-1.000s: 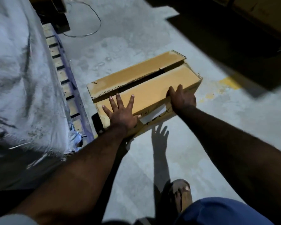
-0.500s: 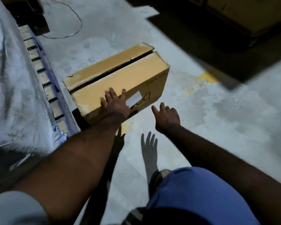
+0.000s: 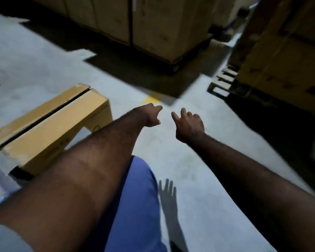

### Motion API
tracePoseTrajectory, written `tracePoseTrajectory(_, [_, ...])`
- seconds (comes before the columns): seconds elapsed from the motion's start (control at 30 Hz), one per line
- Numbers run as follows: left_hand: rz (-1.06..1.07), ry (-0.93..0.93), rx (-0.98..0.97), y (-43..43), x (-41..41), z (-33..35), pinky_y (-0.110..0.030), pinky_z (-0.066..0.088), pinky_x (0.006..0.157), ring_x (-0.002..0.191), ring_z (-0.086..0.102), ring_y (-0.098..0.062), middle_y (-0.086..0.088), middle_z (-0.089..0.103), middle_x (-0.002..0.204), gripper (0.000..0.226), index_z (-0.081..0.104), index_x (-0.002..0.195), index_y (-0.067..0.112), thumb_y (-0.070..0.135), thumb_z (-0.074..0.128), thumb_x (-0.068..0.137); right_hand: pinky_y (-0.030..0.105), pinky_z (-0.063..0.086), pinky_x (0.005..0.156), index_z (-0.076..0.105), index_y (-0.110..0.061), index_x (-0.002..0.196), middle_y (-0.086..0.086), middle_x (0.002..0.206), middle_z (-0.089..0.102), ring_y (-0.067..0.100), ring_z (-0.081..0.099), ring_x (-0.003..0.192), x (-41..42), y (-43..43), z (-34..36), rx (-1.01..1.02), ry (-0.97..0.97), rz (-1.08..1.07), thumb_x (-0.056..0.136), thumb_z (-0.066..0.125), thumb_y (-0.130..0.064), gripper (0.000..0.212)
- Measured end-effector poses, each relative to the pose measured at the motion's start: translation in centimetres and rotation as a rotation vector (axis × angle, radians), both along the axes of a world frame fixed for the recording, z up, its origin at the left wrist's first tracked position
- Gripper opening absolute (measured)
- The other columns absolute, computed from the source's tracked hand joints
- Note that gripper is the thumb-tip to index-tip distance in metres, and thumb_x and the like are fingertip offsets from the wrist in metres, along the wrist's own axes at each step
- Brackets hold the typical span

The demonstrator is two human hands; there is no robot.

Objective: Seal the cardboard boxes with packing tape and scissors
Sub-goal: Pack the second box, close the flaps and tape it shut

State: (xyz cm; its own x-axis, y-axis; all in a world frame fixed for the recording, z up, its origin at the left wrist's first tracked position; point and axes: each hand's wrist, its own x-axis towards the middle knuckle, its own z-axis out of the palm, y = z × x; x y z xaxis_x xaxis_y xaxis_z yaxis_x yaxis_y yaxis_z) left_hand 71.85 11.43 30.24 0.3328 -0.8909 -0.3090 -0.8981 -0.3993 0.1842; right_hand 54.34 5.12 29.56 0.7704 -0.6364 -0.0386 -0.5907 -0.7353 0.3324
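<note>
Cardboard box [image 3: 49, 122] sits low on the concrete floor [image 3: 171, 157] at the left, its two top flaps folded down but parted by a dark gap along the middle, with no tape over that seam as far as I can see. It looks stiff and dry, plain corrugated board with square edges, probably light enough to slide or turn with two palms; I would take it by the short ends or press flat on the flaps, since the loose flap edges would likely bend if pinched. Moving right, the person's left hand [image 3: 151, 115] is stretched out over bare floor past the box's near corner, touching nothing, fingers loosely curled and holding nothing. Just beside it the right hand [image 3: 188, 125] reaches the same way, thumb and forefinger spread, the other fingers half bent, also empty. Both arms run long and nearly straight from the bottom of the view, with a blue trouser leg [image 3: 135, 197] between them. Farther right stand stacked cartons [image 3: 153, 24] and a wooden pallet [image 3: 224, 80] in shadow. Neither tape nor scissors shows anywhere.
</note>
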Motion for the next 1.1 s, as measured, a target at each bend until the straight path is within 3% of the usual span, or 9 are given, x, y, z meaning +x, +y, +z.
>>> tracePoseTrajectory(0.17, [-0.199, -0.032, -0.108, -7.4, -14.0, 5.1, -0.045, 0.044, 0.107, 0.135, 0.046, -0.034, -0.015, 0.044, 0.149, 0.071, 0.032, 0.154, 0.020, 0.047, 0.060, 0.094, 0.041, 0.044, 0.082, 0.045, -0.022, 0.133, 0.016, 0.127, 0.050, 0.034, 0.058, 0.105, -16.2, -4.2, 5.7, -0.068, -0.024, -0.261, 0.082, 0.062, -0.020, 0.054])
tracePoseTrajectory(0.3, [-0.360, 0.049, -0.125, -10.4, -28.0, 6.1, -0.048, 0.043, 0.108, 0.137, 0.044, -0.034, -0.013, 0.038, 0.152, 0.072, 0.026, 0.156, 0.026, 0.049, 0.058, 0.096, 0.043, 0.048, 0.087, 0.045, -0.024, 0.142, 0.017, 0.131, 0.050, 0.036, 0.059, 0.110, -30.1, -5.1, 7.5, -0.121, -0.088, -0.457, 0.083, 0.063, -0.025, 0.061])
tracePoseTrajectory(0.4, [-0.492, 0.086, -0.125, -11.2, -37.5, 4.4, -0.048, 0.042, 0.108, 0.138, 0.043, -0.034, -0.012, 0.037, 0.153, 0.069, 0.026, 0.156, 0.027, 0.047, 0.056, 0.096, 0.042, 0.048, 0.086, 0.044, -0.024, 0.144, 0.017, 0.129, 0.052, 0.036, 0.060, 0.109, -40.0, -4.2, 6.2, -0.104, -0.079, -0.624, 0.084, 0.063, -0.030, 0.063])
tracePoseTrajectory(0.57, [-0.652, 0.156, -0.016, -10.9, -48.8, -1.5, -0.048, 0.041, 0.110, 0.140, 0.041, -0.033, -0.014, 0.037, 0.154, 0.072, 0.025, 0.157, 0.027, 0.047, 0.057, 0.096, 0.037, 0.045, 0.071, 0.043, -0.022, 0.142, 0.012, 0.120, 0.056, 0.032, 0.063, 0.099, -51.6, -2.9, 3.1, -0.023, -0.198, -0.908, 0.092, 0.059, -0.034, 0.054])
tracePoseTrajectory(0.67, [-0.711, 0.167, 0.057, -10.6, -52.9, -5.7, -0.046, 0.040, 0.111, 0.141, 0.040, -0.033, -0.013, 0.035, 0.156, 0.073, 0.023, 0.158, 0.026, 0.047, 0.056, 0.097, 0.037, 0.051, 0.067, 0.046, -0.022, 0.138, 0.009, 0.117, 0.058, 0.027, 0.062, 0.093, -56.3, -2.5, 0.3, -0.032, -0.166, -0.961, 0.092, 0.060, -0.032, 0.049])
tracePoseTrajectory(0.8, [-0.772, 0.158, 0.142, -10.9, -56.6, -11.2, -0.045, 0.039, 0.112, 0.142, 0.039, -0.033, -0.013, 0.033, 0.157, 0.072, 0.022, 0.159, 0.025, 0.046, 0.054, 0.099, 0.037, 0.042, 0.068, 0.044, -0.020, 0.138, 0.010, 0.123, 0.058, 0.028, 0.061, 0.100, -61.6, -1.6, -5.7, 0.070, -0.158, -1.085, 0.094, 0.058, -0.032, 0.048])
tracePoseTrajectory(0.9, [-0.813, 0.165, 0.210, -11.3, -58.9, -15.2, -0.047, 0.039, 0.113, 0.142, 0.039, -0.033, -0.014, 0.033, 0.157, 0.072, 0.020, 0.159, 0.024, 0.045, 0.054, 0.099, 0.039, 0.048, 0.074, 0.046, -0.019, 0.134, 0.011, 0.119, 0.058, 0.030, 0.062, 0.100, -64.4, 0.4, -11.2, 0.170, -0.213, -1.179, 0.094, 0.059, -0.035, 0.045])
tracePoseTrajectory(1.1, [-0.928, 0.180, 0.321, -11.5, -64.4, -22.5, -0.046, 0.040, 0.111, 0.141, 0.040, -0.034, -0.014, 0.034, 0.156, 0.071, 0.020, 0.159, 0.023, 0.042, 0.054, 0.100, 0.041, 0.049, 0.088, 0.042, -0.021, 0.139, 0.011, 0.129, 0.054, 0.035, 0.061, 0.113, -66.9, 5.5, -22.8, 0.438, -0.312, -1.442, 0.094, 0.053, -0.021, 0.047])
